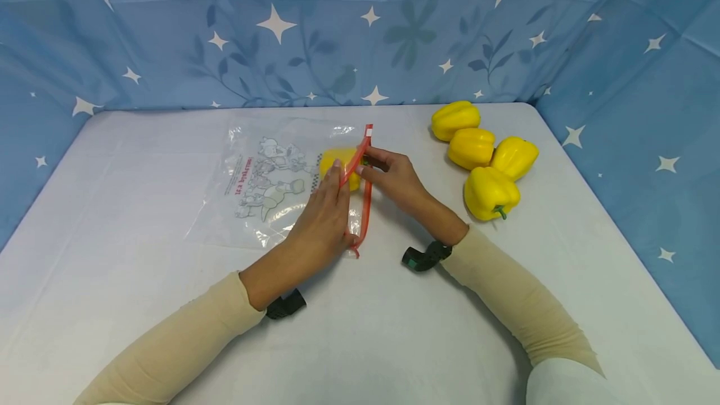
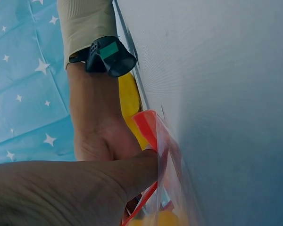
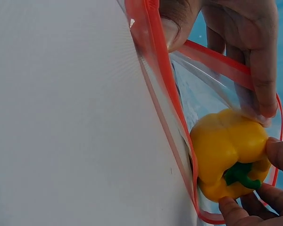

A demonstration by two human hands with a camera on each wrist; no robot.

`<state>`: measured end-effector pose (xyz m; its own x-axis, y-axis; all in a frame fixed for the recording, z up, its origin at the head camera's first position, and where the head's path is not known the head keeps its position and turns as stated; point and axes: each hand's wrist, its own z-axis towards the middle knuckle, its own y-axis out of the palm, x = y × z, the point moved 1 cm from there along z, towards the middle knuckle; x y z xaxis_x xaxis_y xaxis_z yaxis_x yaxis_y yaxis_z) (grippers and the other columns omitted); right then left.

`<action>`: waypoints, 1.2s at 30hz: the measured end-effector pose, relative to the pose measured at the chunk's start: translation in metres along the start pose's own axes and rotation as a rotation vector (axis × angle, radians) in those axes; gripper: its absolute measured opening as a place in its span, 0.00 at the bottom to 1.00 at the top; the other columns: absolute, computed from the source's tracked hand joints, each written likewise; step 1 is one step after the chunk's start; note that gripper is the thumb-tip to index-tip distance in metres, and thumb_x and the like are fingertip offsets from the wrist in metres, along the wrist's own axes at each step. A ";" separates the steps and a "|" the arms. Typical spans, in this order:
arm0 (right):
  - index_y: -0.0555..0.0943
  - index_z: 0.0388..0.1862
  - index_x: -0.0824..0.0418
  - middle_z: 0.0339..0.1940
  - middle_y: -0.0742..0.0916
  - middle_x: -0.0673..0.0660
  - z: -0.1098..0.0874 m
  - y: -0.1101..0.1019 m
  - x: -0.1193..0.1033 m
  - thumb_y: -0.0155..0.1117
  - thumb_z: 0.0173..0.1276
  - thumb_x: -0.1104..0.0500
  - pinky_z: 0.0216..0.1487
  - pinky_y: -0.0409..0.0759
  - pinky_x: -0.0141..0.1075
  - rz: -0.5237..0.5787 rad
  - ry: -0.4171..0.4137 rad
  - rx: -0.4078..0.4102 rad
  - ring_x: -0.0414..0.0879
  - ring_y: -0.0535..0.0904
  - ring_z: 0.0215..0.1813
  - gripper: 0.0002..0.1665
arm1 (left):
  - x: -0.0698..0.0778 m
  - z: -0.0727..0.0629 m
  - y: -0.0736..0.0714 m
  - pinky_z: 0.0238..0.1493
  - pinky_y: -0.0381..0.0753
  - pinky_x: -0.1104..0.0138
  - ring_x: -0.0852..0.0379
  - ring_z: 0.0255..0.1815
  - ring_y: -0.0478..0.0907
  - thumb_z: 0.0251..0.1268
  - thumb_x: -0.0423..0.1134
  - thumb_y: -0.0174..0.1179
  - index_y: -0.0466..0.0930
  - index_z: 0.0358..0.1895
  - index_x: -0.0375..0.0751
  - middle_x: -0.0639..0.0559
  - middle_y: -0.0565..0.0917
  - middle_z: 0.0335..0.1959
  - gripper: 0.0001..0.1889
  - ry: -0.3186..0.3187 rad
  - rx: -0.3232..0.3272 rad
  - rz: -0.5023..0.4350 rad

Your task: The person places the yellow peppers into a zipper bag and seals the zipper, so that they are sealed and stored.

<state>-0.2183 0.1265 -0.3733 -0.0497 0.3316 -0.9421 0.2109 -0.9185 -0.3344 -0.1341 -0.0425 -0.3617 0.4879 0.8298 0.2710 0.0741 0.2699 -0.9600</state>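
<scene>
A yellow bell pepper (image 3: pixel 217 141) is sitting just inside a clear zip bag's mouth.
Nearest, the left hand (image 1: pixel 319 222), fingers fairly straight, is spreading the bag's red rim (image 1: pixel 367 211); just beyond, the right hand (image 1: pixel 396 181), fingers curled, is gripping the pepper, so its release appears not yet done. Farther right, four more bell peppers (image 1: pixel 489 191) are lying outside on the white tabletop (image 1: pixel 360 342), seemingly unbagged.

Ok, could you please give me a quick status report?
Left hand spreading the bag open; right hand gripping yellow pepper just inside it; nothing visibly in the way.
</scene>
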 end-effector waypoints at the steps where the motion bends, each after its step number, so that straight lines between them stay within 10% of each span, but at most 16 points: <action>1: 0.72 0.69 0.60 0.63 0.80 0.53 0.000 0.001 0.000 0.65 0.68 0.56 0.63 0.72 0.37 0.004 -0.002 -0.001 0.45 0.72 0.66 0.31 | 0.000 0.000 0.000 0.73 0.45 0.53 0.42 0.78 0.35 0.50 0.46 0.76 0.39 0.75 0.24 0.33 0.33 0.77 0.60 0.000 0.002 0.001; 16: 0.68 0.72 0.61 0.68 0.75 0.52 -0.005 -0.002 0.001 0.56 0.72 0.61 0.62 0.72 0.35 0.237 0.050 -0.072 0.42 0.69 0.67 0.30 | -0.001 0.001 0.001 0.72 0.51 0.53 0.40 0.77 0.39 0.51 0.48 0.75 0.40 0.74 0.23 0.32 0.35 0.77 0.60 -0.013 0.017 0.019; 24: 0.66 0.70 0.71 0.69 0.73 0.60 -0.012 -0.004 -0.001 0.45 0.75 0.71 0.64 0.70 0.41 0.588 0.175 -0.067 0.50 0.71 0.67 0.25 | -0.001 0.001 0.001 0.72 0.52 0.52 0.41 0.77 0.39 0.49 0.48 0.76 0.42 0.75 0.24 0.33 0.36 0.77 0.60 -0.010 0.025 0.020; 36: 0.62 0.73 0.70 0.71 0.71 0.60 -0.011 0.003 -0.003 0.44 0.75 0.72 0.64 0.70 0.39 0.598 0.168 -0.084 0.48 0.69 0.69 0.28 | -0.002 0.002 0.002 0.73 0.47 0.55 0.43 0.78 0.35 0.50 0.47 0.75 0.43 0.75 0.25 0.33 0.36 0.77 0.59 0.009 0.026 -0.006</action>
<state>-0.2072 0.1248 -0.3711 0.2533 -0.1988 -0.9467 0.2315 -0.9378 0.2588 -0.1367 -0.0422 -0.3642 0.4955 0.8235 0.2763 0.0547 0.2879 -0.9561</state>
